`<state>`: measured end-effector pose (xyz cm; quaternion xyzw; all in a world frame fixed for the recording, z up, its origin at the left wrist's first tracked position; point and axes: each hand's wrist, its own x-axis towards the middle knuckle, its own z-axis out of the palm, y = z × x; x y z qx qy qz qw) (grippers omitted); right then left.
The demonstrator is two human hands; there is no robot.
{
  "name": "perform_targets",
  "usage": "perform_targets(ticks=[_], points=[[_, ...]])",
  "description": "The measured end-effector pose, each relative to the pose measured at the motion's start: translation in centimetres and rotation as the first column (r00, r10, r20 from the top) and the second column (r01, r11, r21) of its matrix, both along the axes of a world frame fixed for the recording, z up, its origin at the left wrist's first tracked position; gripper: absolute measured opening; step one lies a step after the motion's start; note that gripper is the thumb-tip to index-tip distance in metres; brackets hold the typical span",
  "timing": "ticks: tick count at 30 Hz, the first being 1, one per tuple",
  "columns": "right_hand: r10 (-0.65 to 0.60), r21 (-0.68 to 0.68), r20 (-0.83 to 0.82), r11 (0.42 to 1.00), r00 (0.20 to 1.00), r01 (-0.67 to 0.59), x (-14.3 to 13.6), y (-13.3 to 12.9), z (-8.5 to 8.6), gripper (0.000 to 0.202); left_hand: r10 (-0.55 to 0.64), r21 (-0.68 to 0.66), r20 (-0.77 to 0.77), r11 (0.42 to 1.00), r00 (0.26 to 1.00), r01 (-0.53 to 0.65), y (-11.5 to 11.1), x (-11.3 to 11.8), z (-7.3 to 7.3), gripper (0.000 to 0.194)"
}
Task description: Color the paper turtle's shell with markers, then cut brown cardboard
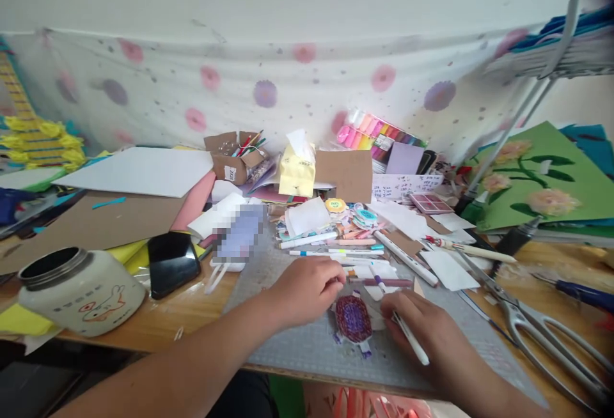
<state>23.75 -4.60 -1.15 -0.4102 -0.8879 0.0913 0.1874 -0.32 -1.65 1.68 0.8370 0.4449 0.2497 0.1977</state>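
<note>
My right hand [425,332] is closed around a white marker [413,341], its white end slanting down toward the mat's front edge. The marker's other end is partly hidden by my fingers. My left hand [309,287] is curled with the fingertips pressed together; whatever it may hold is hidden. Between both hands lies a small rounded paper piece [354,319], coloured purple in the middle with a dark red border and small purple-ended tabs. It rests on a grey cutting mat [288,344]. Just beyond it lies a white pen with purple bands [377,277].
Several markers [330,252] and paper scraps spread behind my hands. Large scissors [522,316] lie at right. On the left stand a wide jar [81,293] and a black phone [173,264]. A yellow tissue pack [297,169] and a cardboard box [235,159] sit at the back.
</note>
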Motion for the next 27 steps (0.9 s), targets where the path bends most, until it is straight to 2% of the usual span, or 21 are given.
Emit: perform_targets(ticks=[5, 9, 11, 16, 18, 22, 27], points=[[0.108, 0.105, -0.201, 0.991, 0.974, -0.088, -0.7, 0.2, 2.2, 0.018, 0.113, -0.032, 0.133, 0.993, 0.985, -0.109, -1.3, -2.2, 0.3, 0.018], [0.167, 0.195, -0.321, 0.975, 0.932, -0.108, -1.5, 1.1, 3.7, 0.022, 0.139, -0.067, 0.235, 0.99, 0.962, -0.127, -1.7, -3.4, 0.6, 0.018], [0.185, 0.161, -0.374, 0.978, 0.909, -0.133, -2.0, 1.6, 4.5, 0.02, 0.135, -0.092, 0.292, 0.989, 0.947, -0.113, -1.8, -3.7, 0.8, 0.021], [0.19, -0.042, -0.544, 0.967, 0.817, -0.253, -3.4, 2.3, 6.3, 0.015, 0.107, -0.213, 0.437, 0.977, 0.893, -0.012, -1.6, -3.4, 1.7, 0.03], [0.154, -0.104, -0.6, 0.958, 0.785, -0.267, -3.9, 2.5, 6.4, 0.015, 0.083, -0.277, 0.484, 0.959, 0.871, 0.063, -1.5, -2.8, 2.0, 0.029], [0.07, -0.149, -0.643, 0.965, 0.763, -0.215, -4.4, 3.0, 5.8, 0.011, 0.058, -0.393, 0.538, 0.9, 0.841, 0.19, -0.8, -1.1, 2.3, 0.025], [-0.008, -0.182, -0.644, 0.973, 0.765, -0.144, -3.7, 3.5, 4.7, 0.005, 0.046, -0.492, 0.507, 0.835, 0.861, 0.245, 0.7, 0.9, 1.8, 0.019]])
